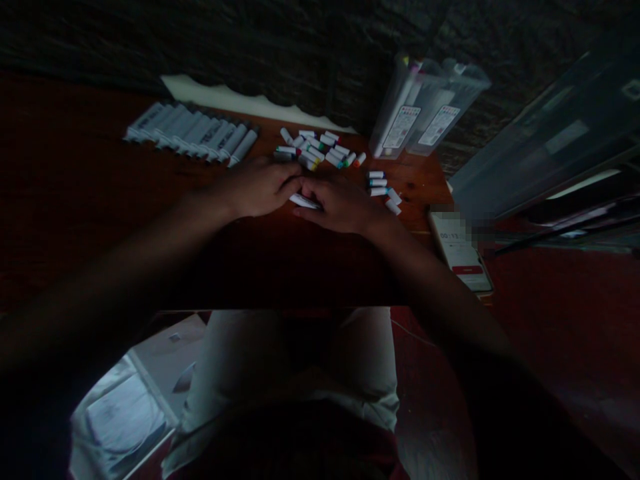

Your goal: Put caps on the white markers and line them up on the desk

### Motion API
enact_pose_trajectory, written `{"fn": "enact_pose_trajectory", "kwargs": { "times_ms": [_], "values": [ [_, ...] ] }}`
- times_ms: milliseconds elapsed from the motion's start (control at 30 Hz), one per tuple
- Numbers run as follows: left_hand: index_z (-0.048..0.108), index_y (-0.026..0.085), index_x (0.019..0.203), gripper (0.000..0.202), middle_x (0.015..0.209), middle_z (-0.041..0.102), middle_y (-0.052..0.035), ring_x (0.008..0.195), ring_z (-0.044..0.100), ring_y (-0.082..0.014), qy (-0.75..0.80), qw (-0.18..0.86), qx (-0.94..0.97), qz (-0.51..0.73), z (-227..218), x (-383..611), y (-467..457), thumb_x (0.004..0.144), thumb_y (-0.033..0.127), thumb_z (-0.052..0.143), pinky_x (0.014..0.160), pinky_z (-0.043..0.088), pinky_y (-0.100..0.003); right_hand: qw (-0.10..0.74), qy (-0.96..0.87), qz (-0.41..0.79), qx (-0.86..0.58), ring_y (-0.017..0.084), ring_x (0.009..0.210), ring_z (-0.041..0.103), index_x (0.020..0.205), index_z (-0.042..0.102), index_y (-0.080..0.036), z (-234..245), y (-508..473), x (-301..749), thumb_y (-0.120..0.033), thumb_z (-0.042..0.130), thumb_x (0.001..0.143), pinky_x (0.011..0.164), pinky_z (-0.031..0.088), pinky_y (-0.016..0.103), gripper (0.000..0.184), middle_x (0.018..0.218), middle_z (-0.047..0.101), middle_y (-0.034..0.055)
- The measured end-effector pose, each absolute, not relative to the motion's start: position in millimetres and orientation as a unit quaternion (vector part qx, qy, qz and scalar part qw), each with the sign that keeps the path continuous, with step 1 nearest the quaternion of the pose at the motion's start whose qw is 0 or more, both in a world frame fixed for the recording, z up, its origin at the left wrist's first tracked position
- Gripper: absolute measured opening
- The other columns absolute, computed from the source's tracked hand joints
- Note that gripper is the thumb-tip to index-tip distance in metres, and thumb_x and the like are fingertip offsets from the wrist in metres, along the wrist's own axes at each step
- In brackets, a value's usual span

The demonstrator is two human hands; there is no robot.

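Over the wooden table, my left hand [261,187] and my right hand [344,204] meet. Between them is a white marker [305,201], partly covered by the fingers. My right hand is closed around its body, and my left fingers are closed at its other end. Just beyond the hands lies a loose pile of white marker caps [316,148] with coloured ends. Several more caps [378,183] lie to the right of my right hand. A row of grey-white markers without caps [193,133] lies side by side at the left.
Two clear plastic marker cases [395,130] stand at the back right against the dark wall. A phone [461,250] with a lit screen lies at the table's right edge. Below left is an open box [150,373]. A large translucent bin [530,140] stands at right.
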State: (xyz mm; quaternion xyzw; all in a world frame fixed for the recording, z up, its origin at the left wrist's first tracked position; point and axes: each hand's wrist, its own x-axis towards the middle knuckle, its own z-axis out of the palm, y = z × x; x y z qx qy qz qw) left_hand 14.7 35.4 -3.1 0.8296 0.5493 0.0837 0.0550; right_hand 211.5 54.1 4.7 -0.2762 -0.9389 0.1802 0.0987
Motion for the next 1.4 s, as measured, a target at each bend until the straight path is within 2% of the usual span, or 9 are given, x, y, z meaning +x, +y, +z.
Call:
{"fn": "enact_pose_trajectory", "kwargs": {
  "times_ms": [100, 300, 467, 700, 933, 1100, 1233, 1400],
  "values": [
    [0.061, 0.015, 0.115, 0.045, 0.104, 0.065, -0.0068, 0.104, 0.060, -0.0246, 0.549, 0.051, 0.830, 0.085, -5, 14, 36, 0.099, 0.041, 0.029, 0.096, 0.043, -0.041, 0.098, -0.940, 0.176, -0.276, 0.017, 0.084, 0.050, 0.101, 0.059, -0.015, 5, 53, 211, -0.038, 0.056, 0.091, 0.074, 0.033, 0.030, 0.025, 0.095, 0.061, 0.0067],
    [0.064, 0.017, 0.108, 0.040, 0.094, 0.066, -0.0060, 0.091, 0.064, -0.0229, 0.547, 0.029, 0.832, 0.092, -3, 15, 36, 0.097, 0.040, 0.033, 0.085, 0.048, -0.038, 0.110, -0.941, 0.179, -0.263, 0.014, 0.076, 0.047, 0.096, 0.060, -0.016, 3, 56, 211, -0.039, 0.057, 0.091, 0.069, 0.031, 0.029, 0.024, 0.087, 0.060, 0.0036],
    [0.065, 0.017, 0.105, 0.034, 0.100, 0.068, -0.0078, 0.093, 0.064, -0.0225, 0.537, 0.070, 0.831, 0.125, 2, 17, 33, 0.095, 0.035, 0.038, 0.087, 0.048, -0.037, 0.126, -0.945, 0.165, -0.252, 0.012, 0.068, 0.044, 0.092, 0.060, -0.016, 0, 60, 211, -0.039, 0.058, 0.090, 0.065, 0.028, 0.028, 0.024, 0.079, 0.058, 0.0013],
    [0.067, 0.017, 0.097, 0.031, 0.092, 0.069, -0.0070, 0.089, 0.063, -0.0205, 0.517, 0.085, 0.833, 0.179, -5, 11, 39, 0.094, 0.036, 0.042, 0.083, 0.046, -0.033, 0.149, -0.949, 0.149, -0.234, 0.012, 0.066, 0.045, 0.090, 0.061, -0.017, -7, 72, 210, -0.043, 0.059, 0.088, 0.064, 0.028, 0.026, 0.026, 0.076, 0.060, 0.0003],
    [0.067, 0.017, 0.085, 0.033, 0.079, 0.066, -0.0069, 0.073, 0.058, -0.0182, 0.535, 0.059, 0.814, 0.217, -11, 9, 44, 0.094, 0.038, 0.043, 0.068, 0.041, -0.030, 0.172, -0.937, 0.120, -0.281, 0.012, 0.064, 0.047, 0.085, 0.064, -0.017, -7, 76, 208, -0.054, 0.057, 0.088, 0.061, 0.028, 0.025, 0.037, 0.075, 0.061, 0.0016],
    [0.066, 0.017, 0.084, 0.035, 0.076, 0.066, -0.0058, 0.071, 0.058, -0.0168, 0.531, 0.062, 0.814, 0.227, -12, 8, 48, 0.095, 0.038, 0.041, 0.066, 0.039, -0.029, 0.187, -0.919, 0.106, -0.330, 0.013, 0.064, 0.052, 0.082, 0.067, -0.018, -1, 75, 206, -0.062, 0.049, 0.089, 0.061, 0.029, 0.026, 0.048, 0.074, 0.064, 0.0027],
    [0.067, 0.017, 0.083, 0.033, 0.076, 0.065, -0.0058, 0.071, 0.058, -0.0164, 0.522, 0.064, 0.816, 0.242, -14, 6, 49, 0.095, 0.038, 0.043, 0.066, 0.039, -0.029, 0.162, -0.917, 0.104, -0.350, 0.014, 0.066, 0.055, 0.087, 0.067, -0.019, 7, 72, 211, -0.067, 0.048, 0.087, 0.061, 0.030, 0.027, 0.052, 0.075, 0.066, 0.0035],
    [0.066, 0.018, 0.085, 0.035, 0.074, 0.065, -0.0048, 0.069, 0.058, -0.0162, 0.523, 0.074, 0.813, 0.245, -14, 5, 48, 0.096, 0.039, 0.041, 0.065, 0.038, -0.029, 0.070, -0.908, 0.168, -0.376, 0.016, 0.066, 0.057, 0.086, 0.066, -0.021, 20, 74, 232, -0.073, 0.063, 0.072, 0.057, 0.032, 0.027, 0.054, 0.076, 0.067, 0.0039]
  ]
}}
